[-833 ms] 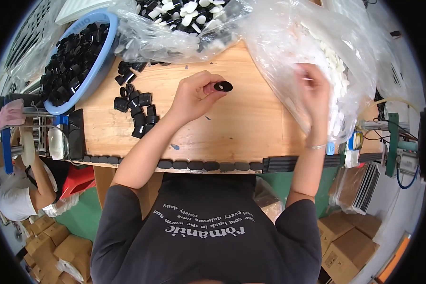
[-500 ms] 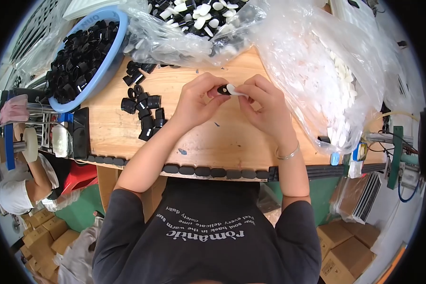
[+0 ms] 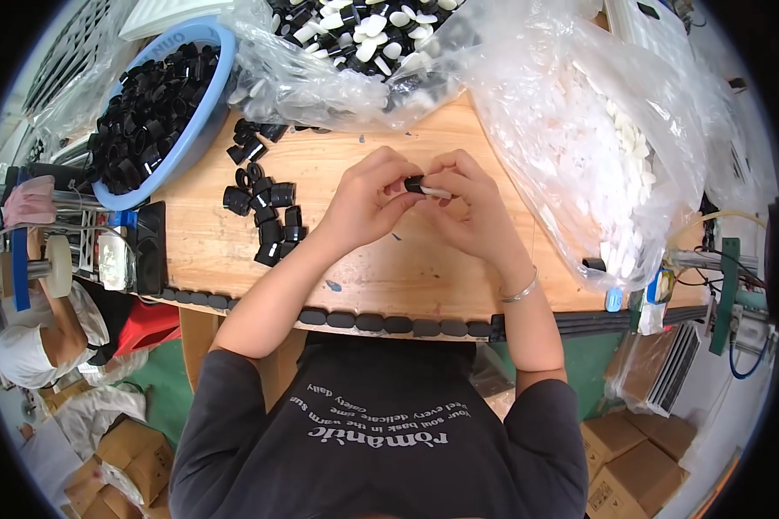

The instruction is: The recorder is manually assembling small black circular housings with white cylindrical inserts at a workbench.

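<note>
Above the middle of the wooden table, both hands meet at a small black plastic cap (image 3: 414,184) with a white plastic piece (image 3: 437,192) at its right side. My left hand (image 3: 372,197) pinches the black cap between thumb and fingers. The white piece is held by my right hand (image 3: 469,208), whose fingers partly cover it. Whether the two parts are joined cannot be made out. Left of my left hand, several loose black caps (image 3: 264,201) lie in a group on the table (image 3: 389,277).
A blue basin (image 3: 222,86) full of black caps stands at the far left. Clear plastic bags hold mixed black and white pieces (image 3: 368,39) at the back and white pieces (image 3: 619,225) at the right. A person's arm (image 3: 61,324) shows at the left edge.
The black cap and white piece have tilted and come down slightly. My right fingers have moved in over the white piece, closer to my left hand.
</note>
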### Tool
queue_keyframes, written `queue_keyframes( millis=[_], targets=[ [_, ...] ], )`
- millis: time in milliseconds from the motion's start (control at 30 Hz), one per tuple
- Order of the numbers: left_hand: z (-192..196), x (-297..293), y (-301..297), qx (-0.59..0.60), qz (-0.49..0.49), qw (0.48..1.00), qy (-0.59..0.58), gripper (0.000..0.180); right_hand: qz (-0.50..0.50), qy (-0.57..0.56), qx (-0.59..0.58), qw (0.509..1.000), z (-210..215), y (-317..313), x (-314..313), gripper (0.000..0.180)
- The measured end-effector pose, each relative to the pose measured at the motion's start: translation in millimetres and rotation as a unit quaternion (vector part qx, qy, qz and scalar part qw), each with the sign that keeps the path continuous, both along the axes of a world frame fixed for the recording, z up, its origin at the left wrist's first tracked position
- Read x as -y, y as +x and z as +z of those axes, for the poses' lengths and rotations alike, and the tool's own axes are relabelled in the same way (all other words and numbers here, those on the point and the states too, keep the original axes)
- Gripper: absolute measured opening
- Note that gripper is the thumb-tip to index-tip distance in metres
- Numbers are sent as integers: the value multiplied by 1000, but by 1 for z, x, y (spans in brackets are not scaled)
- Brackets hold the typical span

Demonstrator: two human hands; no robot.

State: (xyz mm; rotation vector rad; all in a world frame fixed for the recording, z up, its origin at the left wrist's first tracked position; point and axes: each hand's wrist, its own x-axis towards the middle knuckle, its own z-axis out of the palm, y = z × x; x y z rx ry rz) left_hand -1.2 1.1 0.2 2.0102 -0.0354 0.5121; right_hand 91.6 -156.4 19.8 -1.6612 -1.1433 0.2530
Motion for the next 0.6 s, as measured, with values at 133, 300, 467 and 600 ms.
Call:
queue_keyframes(
  millis=[133,300,467,600],
  targets=[
    [-5,0,1,-6,2,1000,5,28,0,-19,-104,994,-11,7,1,15],
    [-6,7,4,14,24,940,-341,19,32,14,-443,896,-12,7,-1,20],
    [-13,6,3,25,28,971,-235,12,63,48,-464,882,-16,6,-3,21],
    [-11,6,1,31,46,978,-201,9,70,25,-406,911,-17,6,-3,19]
  ],
)
